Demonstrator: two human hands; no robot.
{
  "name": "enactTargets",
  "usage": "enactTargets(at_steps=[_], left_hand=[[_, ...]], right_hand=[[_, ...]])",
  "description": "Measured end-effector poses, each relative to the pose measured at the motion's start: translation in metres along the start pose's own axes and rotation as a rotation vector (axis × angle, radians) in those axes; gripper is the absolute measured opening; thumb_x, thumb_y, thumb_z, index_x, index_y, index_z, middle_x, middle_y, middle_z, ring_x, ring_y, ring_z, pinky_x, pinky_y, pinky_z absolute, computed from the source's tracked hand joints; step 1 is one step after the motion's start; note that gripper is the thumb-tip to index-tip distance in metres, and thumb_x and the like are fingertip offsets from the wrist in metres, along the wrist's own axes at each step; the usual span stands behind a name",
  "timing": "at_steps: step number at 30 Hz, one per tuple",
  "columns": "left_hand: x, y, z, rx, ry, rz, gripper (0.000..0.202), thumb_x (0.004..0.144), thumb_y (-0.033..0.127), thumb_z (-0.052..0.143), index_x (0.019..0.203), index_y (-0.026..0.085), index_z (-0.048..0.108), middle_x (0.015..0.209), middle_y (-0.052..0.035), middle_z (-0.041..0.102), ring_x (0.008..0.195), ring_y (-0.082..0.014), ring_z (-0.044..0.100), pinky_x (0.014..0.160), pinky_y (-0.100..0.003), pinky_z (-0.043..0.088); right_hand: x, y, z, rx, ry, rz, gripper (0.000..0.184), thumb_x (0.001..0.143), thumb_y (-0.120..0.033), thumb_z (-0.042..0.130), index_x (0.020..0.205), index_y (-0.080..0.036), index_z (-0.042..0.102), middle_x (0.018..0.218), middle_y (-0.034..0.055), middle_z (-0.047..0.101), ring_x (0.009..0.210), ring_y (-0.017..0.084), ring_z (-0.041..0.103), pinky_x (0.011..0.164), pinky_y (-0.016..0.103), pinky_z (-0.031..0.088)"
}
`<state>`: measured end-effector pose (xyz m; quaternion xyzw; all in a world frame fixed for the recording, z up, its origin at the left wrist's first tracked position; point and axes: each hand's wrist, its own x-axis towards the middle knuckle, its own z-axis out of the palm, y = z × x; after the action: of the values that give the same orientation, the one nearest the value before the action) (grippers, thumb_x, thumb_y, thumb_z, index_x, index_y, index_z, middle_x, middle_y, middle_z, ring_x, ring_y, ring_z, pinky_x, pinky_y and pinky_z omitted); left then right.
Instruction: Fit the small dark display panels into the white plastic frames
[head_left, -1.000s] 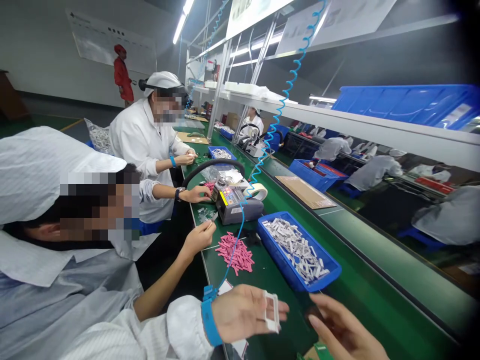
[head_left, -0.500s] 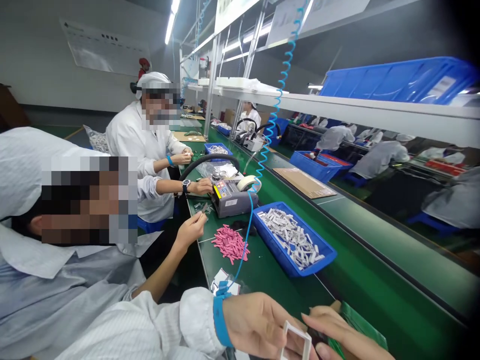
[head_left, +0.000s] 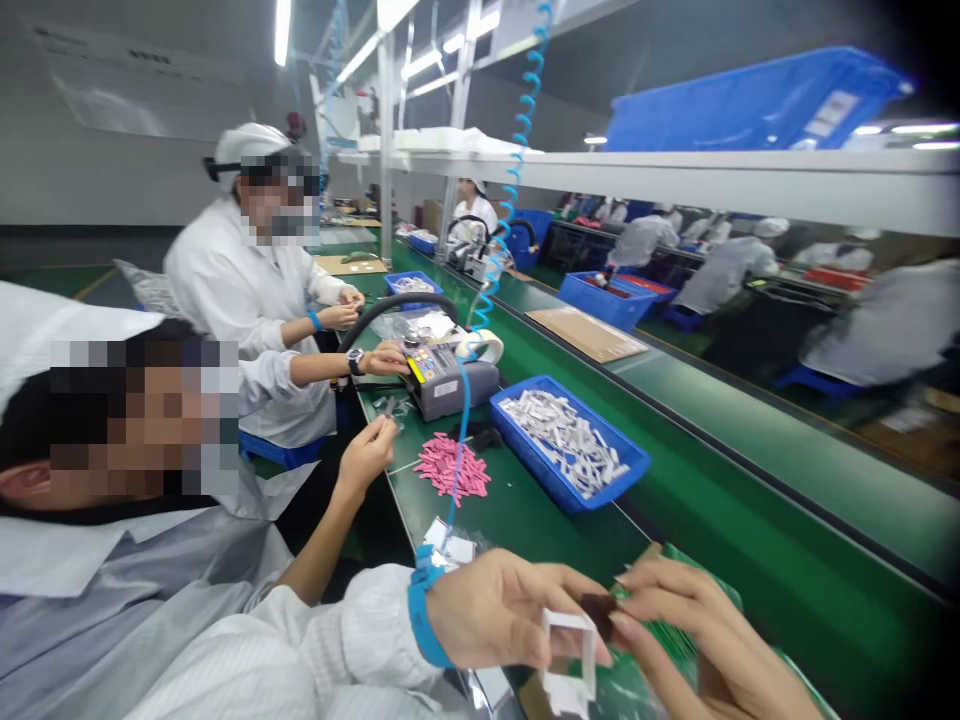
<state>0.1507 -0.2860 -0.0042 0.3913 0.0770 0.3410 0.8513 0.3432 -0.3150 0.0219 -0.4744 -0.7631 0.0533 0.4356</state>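
My left hand (head_left: 491, 610), with a blue wrist strap (head_left: 429, 615), grips a small white rectangular plastic frame (head_left: 568, 692) between thumb and fingers. My right hand (head_left: 694, 615) pinches a small dark brown piece (head_left: 600, 612) close to the frame's upper right corner. The left fingertips reach behind the frame to this piece; whether they grip it too I cannot tell. Under and behind my hands lies a green sheet-like thing with clear plastic (head_left: 675, 645), partly covered by them.
A pile of pink strips (head_left: 452, 468) and a blue bin (head_left: 626, 480) of white parts lie ahead on the green bench. Beyond is a grey machine (head_left: 457, 385). A blue coiled cord (head_left: 514, 190) hangs down. Co-workers sit at left, one's bare hand (head_left: 367, 455) over the bench edge.
My hands have risen slightly in view. The brown piece, hardly visible before, now shows between the right fingertips, and the frame has turned to face me more. The camera view has shifted.
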Motion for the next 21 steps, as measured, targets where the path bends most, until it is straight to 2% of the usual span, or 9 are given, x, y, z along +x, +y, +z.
enactTargets(at_steps=[3, 7, 12, 16, 21], left_hand=[[-0.005, -0.003, -0.005, 0.076, -0.036, 0.030, 0.038, 0.055, 0.054, 0.078, 0.085, 0.031, 0.076, 0.113, 0.0024, 0.056, 0.105, -0.0210, 0.058, 0.101, -0.036, 0.042], [-0.008, 0.001, -0.008, 0.119, -0.126, 0.009, 0.037, 0.060, 0.052, 0.077, 0.089, 0.029, 0.076, 0.107, -0.0024, 0.052, 0.105, -0.0234, 0.051, 0.101, -0.040, 0.038], [-0.006, 0.003, -0.007, 0.073, -0.184, 0.045, 0.037, 0.056, 0.042, 0.083, 0.086, 0.022, 0.077, 0.101, -0.0065, 0.049, 0.096, -0.0209, 0.051, 0.094, -0.036, 0.040], [-0.006, 0.004, -0.005, 0.138, -0.182, 0.074, 0.036, 0.058, 0.043, 0.082, 0.087, 0.023, 0.077, 0.100, -0.0076, 0.048, 0.094, -0.0200, 0.049, 0.088, -0.034, 0.040], [-0.006, 0.006, -0.005, 0.226, -0.173, 0.099, 0.036, 0.059, 0.046, 0.080, 0.088, 0.024, 0.077, 0.099, -0.0079, 0.049, 0.094, -0.0196, 0.049, 0.088, -0.034, 0.040]], right_hand=[[0.009, -0.024, 0.000, -0.097, 0.040, -0.124, 0.009, 0.083, -0.018, 0.059, 0.076, -0.023, 0.059, 0.076, 0.0029, 0.059, 0.075, 0.019, 0.058, 0.070, 0.035, 0.048], [0.013, -0.040, 0.001, -0.105, 0.053, -0.097, 0.012, 0.083, -0.012, 0.055, 0.077, -0.023, 0.055, 0.072, 0.0004, 0.057, 0.072, 0.017, 0.056, 0.074, 0.039, 0.044], [0.007, -0.043, 0.000, -0.055, 0.030, -0.022, 0.013, 0.085, -0.014, 0.055, 0.076, -0.022, 0.053, 0.072, -0.0003, 0.055, 0.072, 0.017, 0.054, 0.076, 0.038, 0.042], [0.005, -0.042, 0.000, -0.035, 0.011, 0.000, 0.012, 0.087, -0.015, 0.055, 0.076, -0.022, 0.054, 0.073, -0.0004, 0.055, 0.074, 0.016, 0.052, 0.078, 0.038, 0.040], [0.007, -0.041, -0.001, 0.023, -0.041, 0.048, 0.013, 0.088, -0.015, 0.054, 0.076, -0.022, 0.053, 0.074, -0.0007, 0.054, 0.074, 0.016, 0.052, 0.074, 0.035, 0.039]])
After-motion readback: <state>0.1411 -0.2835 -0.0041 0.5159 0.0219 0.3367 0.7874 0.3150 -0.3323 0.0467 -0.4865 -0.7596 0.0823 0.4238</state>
